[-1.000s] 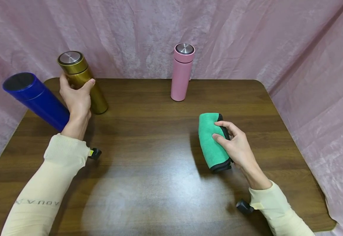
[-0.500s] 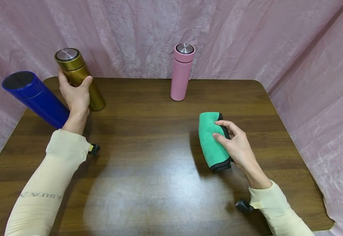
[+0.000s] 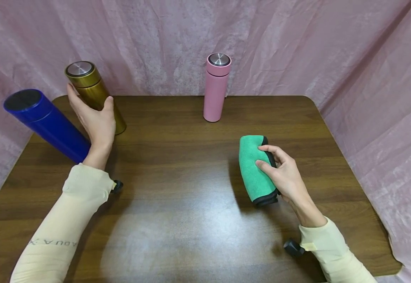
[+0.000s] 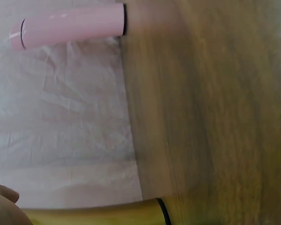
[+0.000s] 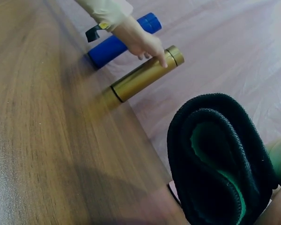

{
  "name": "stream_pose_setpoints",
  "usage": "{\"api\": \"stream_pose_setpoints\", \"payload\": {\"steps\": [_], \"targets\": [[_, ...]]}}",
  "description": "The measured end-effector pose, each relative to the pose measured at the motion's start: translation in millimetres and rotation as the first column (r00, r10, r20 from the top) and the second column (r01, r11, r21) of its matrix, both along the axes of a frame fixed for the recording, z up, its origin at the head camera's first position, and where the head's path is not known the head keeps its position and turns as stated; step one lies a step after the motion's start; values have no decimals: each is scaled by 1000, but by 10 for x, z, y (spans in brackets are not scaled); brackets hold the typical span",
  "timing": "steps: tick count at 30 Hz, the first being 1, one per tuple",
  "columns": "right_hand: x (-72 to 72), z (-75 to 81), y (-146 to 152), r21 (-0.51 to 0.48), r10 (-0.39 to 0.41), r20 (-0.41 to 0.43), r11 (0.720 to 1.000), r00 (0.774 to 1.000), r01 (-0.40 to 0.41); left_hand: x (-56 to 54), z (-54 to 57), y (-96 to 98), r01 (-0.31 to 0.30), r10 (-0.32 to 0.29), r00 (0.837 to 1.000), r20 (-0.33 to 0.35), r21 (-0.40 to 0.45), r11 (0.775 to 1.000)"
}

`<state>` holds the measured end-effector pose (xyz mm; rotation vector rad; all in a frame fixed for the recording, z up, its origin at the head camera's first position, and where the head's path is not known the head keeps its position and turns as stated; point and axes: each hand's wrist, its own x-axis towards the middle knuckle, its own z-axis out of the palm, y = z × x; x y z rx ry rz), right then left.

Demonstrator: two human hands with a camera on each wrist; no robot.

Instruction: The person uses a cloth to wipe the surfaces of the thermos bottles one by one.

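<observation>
A gold thermos (image 3: 96,96) stands upright at the back left of the table. My left hand (image 3: 97,124) is right beside it with fingers straightened and thumb spread apart; in the right wrist view that hand's fingers (image 5: 163,60) overlap the flask's upper body. Left of this hand stands a blue thermos (image 3: 51,124), its lower end partly hidden behind the wrist. My right hand (image 3: 285,173) pinches a rolled green towel (image 3: 255,169) with black edging, thumb on the near face. In the right wrist view the towel's rolled end (image 5: 215,154) fills the lower right.
A pink thermos (image 3: 216,92) stands upright near the table's back edge, right of the gold one. The wooden table (image 3: 177,157) has a rounded back corner, with pink curtains (image 3: 177,43) hanging behind and to the right.
My left hand's fingers have loosened from the gold thermos, and the hand has drawn slightly toward me and right. Before that, the thermos shifted slightly back and left. My right hand keeps holding the towel.
</observation>
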<state>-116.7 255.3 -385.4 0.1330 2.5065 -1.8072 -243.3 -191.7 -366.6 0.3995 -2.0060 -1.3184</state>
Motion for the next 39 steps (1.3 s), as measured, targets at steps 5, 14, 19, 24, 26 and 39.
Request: {"api": "stream_pose_setpoints", "payload": {"steps": [5, 14, 19, 24, 26, 39], "targets": [[0, 11, 19, 29, -4, -5, 1000, 1000, 4, 50, -32, 181, -24, 2, 981, -192, -112, 993], [-4, 63, 57, 29, -7, 11, 1000, 1000, 7, 180, 118, 597, -4, -86, 897, -434, -202, 979], [-12, 110, 92, 33, -8, 19, 999, 1000, 8, 93, 52, 699, 75, -163, 901, -401, -226, 971], [-25, 148, 122, 13, -9, 30, 1000, 999, 9, 25, 20, 883, 206, -282, 891, -357, -235, 950], [-30, 157, 131, 4, -10, 35, 1000, 999, 9, 4, 21, 973, 265, -332, 885, -327, -233, 936], [-44, 188, 158, 7, -16, 24, 1000, 1000, 16, -202, -16, 1480, 492, -508, 854, -112, -148, 858]]}}
